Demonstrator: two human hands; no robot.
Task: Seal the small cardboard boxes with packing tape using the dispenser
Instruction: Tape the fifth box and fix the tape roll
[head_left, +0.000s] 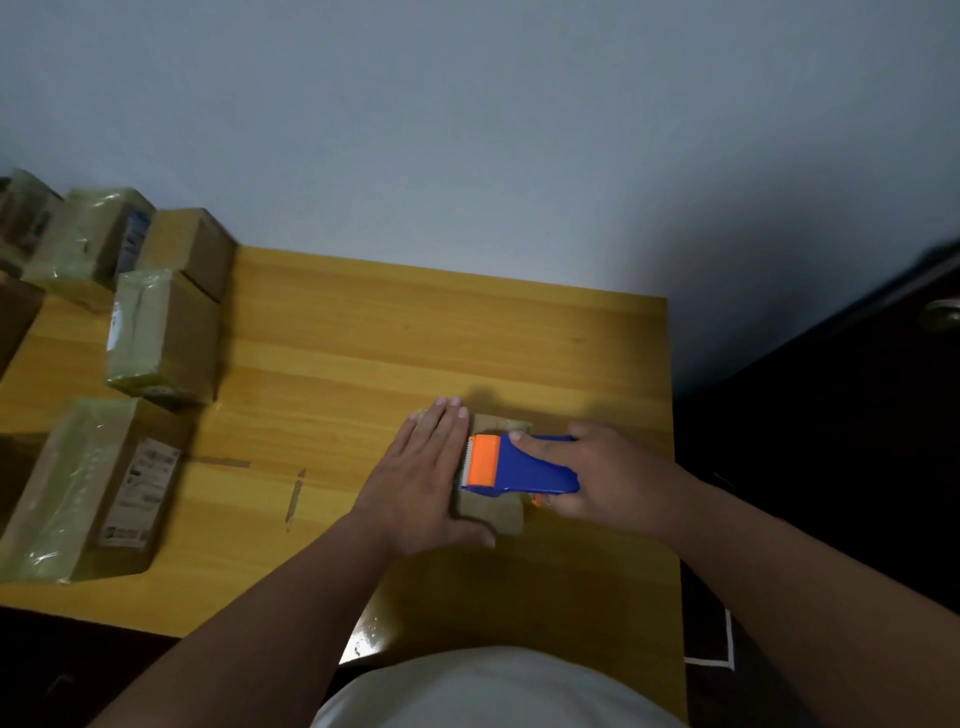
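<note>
Blue-and-orange tape dispenser (519, 465) over a small cardboard box (493, 512), right of centre on the wooden table (363, 332).
The right hand (608, 467) clasps the dispenser; the left hand (421, 473) presses flat, fingers straight, on the box. Taped boxes (161, 338) sit at the left.

A yellow wooden bench (363, 332) stands against the wall. Taped cardboard boxes (161, 338) crowd its left side. One small box (493, 514) lies near its right edge.
</note>
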